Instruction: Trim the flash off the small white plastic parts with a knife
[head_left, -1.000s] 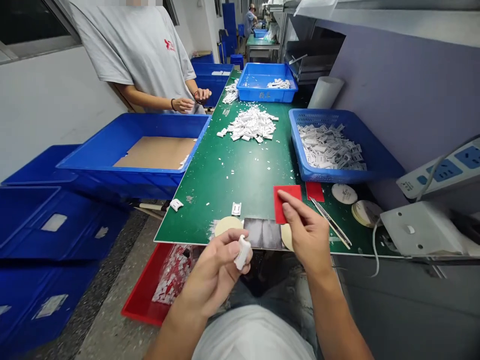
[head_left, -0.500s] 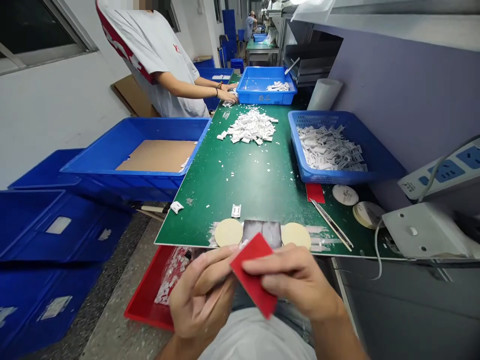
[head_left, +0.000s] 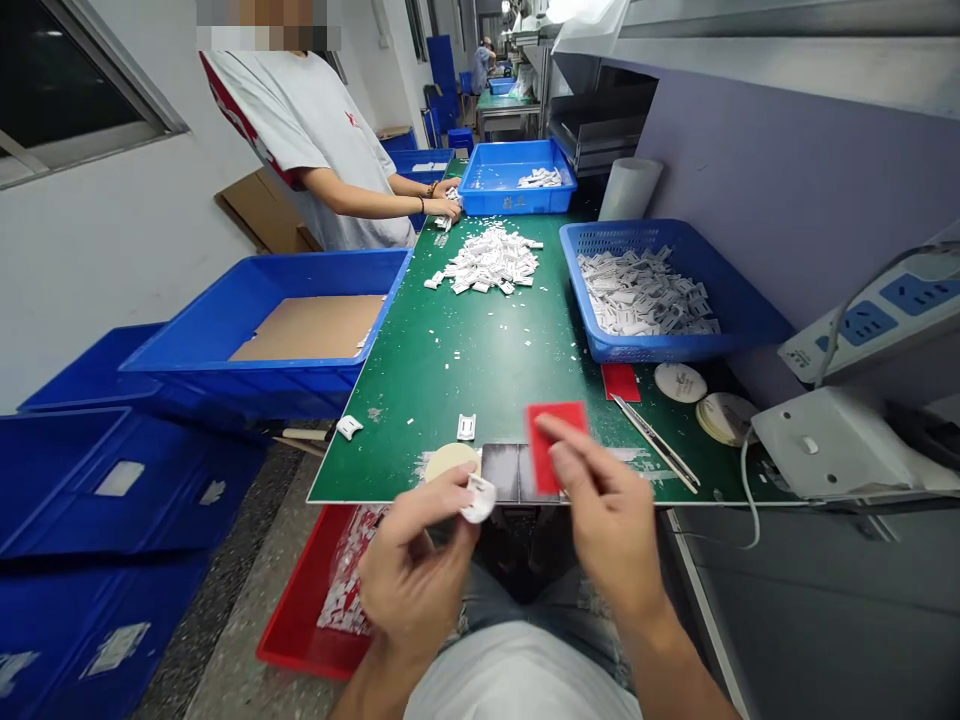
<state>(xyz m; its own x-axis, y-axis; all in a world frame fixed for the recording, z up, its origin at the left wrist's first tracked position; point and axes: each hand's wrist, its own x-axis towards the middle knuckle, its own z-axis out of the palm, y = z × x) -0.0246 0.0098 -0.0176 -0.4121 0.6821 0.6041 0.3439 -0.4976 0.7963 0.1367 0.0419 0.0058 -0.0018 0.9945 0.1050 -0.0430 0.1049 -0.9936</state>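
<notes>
The small white plastic part (head_left: 480,502) is pinched in my left hand (head_left: 416,565) by the near edge of the green table surface (head_left: 495,365). My right hand (head_left: 611,520) grasps a flat red rectangular sheet (head_left: 545,462), apart from the part. A perforated blue plastic basket (head_left: 660,350) stands along the right edge.

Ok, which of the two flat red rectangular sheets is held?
The red sheet pinched in the right hand; the other red sheet lies on the green table by the blue perforated plastic basket.
</notes>
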